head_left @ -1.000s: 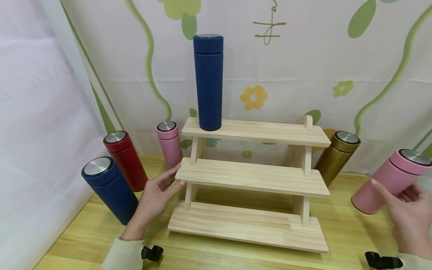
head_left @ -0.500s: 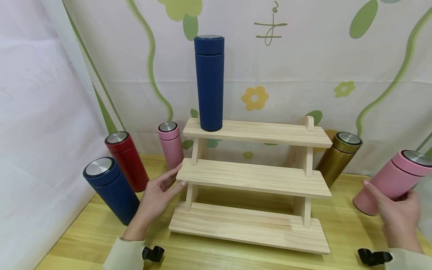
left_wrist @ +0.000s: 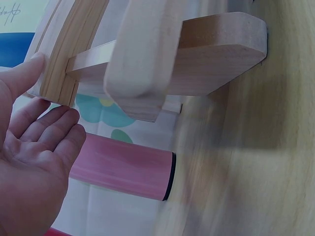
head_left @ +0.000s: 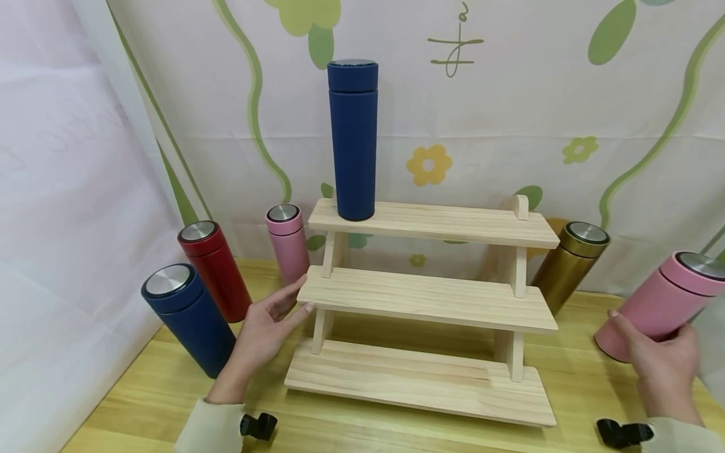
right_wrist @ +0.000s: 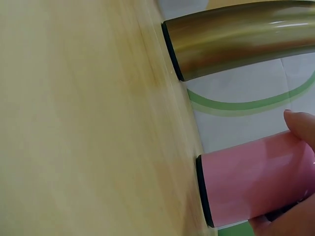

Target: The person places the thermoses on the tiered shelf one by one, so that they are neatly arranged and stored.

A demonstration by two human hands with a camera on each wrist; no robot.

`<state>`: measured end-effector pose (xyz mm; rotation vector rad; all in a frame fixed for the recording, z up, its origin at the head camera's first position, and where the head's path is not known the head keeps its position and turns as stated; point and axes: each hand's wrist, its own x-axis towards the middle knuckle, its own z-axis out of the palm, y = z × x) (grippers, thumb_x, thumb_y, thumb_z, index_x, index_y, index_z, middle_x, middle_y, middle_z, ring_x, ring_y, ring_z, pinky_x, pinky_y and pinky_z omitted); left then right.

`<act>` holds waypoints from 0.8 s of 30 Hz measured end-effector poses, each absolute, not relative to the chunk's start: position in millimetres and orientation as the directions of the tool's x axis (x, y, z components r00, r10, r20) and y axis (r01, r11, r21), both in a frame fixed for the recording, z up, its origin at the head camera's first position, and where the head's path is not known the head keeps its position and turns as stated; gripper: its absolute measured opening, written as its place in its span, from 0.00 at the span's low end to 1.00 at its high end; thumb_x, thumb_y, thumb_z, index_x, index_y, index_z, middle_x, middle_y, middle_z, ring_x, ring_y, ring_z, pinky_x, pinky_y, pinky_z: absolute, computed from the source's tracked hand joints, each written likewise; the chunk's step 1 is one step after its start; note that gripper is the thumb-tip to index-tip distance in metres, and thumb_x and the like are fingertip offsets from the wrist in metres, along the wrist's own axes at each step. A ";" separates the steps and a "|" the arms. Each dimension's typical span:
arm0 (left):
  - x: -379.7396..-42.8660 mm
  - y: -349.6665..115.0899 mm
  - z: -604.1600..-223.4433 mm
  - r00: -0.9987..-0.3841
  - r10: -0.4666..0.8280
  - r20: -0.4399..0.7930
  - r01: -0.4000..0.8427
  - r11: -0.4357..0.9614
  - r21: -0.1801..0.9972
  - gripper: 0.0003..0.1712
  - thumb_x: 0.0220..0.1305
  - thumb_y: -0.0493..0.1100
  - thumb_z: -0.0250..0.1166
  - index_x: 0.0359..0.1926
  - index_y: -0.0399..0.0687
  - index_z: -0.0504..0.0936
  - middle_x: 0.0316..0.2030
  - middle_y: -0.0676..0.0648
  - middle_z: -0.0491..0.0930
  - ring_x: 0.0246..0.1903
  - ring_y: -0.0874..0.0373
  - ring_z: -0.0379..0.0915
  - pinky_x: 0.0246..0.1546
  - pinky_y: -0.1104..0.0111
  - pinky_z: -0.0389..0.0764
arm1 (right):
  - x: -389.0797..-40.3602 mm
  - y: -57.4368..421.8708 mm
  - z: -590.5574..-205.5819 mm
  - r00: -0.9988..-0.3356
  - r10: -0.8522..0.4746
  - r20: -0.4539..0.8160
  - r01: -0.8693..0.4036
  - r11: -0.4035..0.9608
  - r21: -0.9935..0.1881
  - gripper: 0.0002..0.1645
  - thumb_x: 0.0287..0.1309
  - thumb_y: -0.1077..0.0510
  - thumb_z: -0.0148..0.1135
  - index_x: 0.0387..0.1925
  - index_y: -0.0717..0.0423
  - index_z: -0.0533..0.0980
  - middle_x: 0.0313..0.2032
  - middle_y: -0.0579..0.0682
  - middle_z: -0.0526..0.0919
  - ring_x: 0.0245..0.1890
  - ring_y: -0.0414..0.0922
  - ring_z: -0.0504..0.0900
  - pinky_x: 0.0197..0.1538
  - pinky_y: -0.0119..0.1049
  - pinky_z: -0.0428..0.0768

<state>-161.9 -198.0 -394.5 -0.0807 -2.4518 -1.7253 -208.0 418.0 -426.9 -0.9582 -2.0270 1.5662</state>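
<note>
A three-tier wooden display shelf [head_left: 425, 299] stands on the table in the middle of the head view. At the left end of its middle board is my left hand [head_left: 263, 330], thumb on the front edge and fingertips at the underside, pinching the board. On the right, my right hand [head_left: 665, 358] grips the lower part of a pink thermos [head_left: 663, 305], its thumb on the near left side. In the right wrist view the black base of this thermos [right_wrist: 246, 182] is right at the tabletop. A tall blue thermos [head_left: 355, 145] stands upright on the top board's left end.
Left of the shelf stand a wide blue thermos [head_left: 189, 321], a red thermos [head_left: 218, 274] and a smaller pink thermos [head_left: 289, 248]. A gold thermos [head_left: 569, 267] is behind the shelf's right end. Patterned cloth [head_left: 481, 126] hangs along the back.
My right hand has moved left, closer around the pink thermos, which stays about where it was. The left hand keeps its hold on the shelf. The head view has shifted slightly.
</note>
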 end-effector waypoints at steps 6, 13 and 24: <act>-163.3 -197.4 -391.6 -0.990 -0.039 0.132 0.111 0.339 0.934 0.34 0.68 0.56 0.72 0.73 0.67 0.74 0.75 0.48 0.71 0.73 0.48 0.69 0.66 0.56 0.78 | -207.9 419.5 -425.4 -0.690 0.717 -0.098 0.272 0.131 -0.953 0.53 0.55 0.46 0.80 0.74 0.28 0.57 0.49 0.19 0.64 0.51 0.24 0.68 0.69 0.25 0.66; -164.7 -197.3 -391.1 -0.990 -0.037 0.134 0.114 0.342 0.933 0.35 0.68 0.55 0.72 0.74 0.66 0.74 0.75 0.47 0.71 0.73 0.48 0.70 0.67 0.56 0.77 | -207.8 422.1 -430.3 -0.702 0.711 -0.054 0.312 0.238 -0.920 0.50 0.58 0.40 0.76 0.74 0.29 0.55 0.47 0.20 0.62 0.45 0.22 0.67 0.68 0.29 0.69; -162.9 -198.4 -393.4 -0.991 -0.038 0.131 0.110 0.352 0.930 0.35 0.69 0.56 0.72 0.74 0.65 0.74 0.75 0.47 0.71 0.73 0.48 0.70 0.67 0.54 0.77 | -206.2 420.1 -433.8 -0.721 0.692 -0.041 0.286 0.243 -0.927 0.50 0.61 0.40 0.74 0.75 0.30 0.54 0.49 0.20 0.62 0.47 0.23 0.68 0.67 0.29 0.69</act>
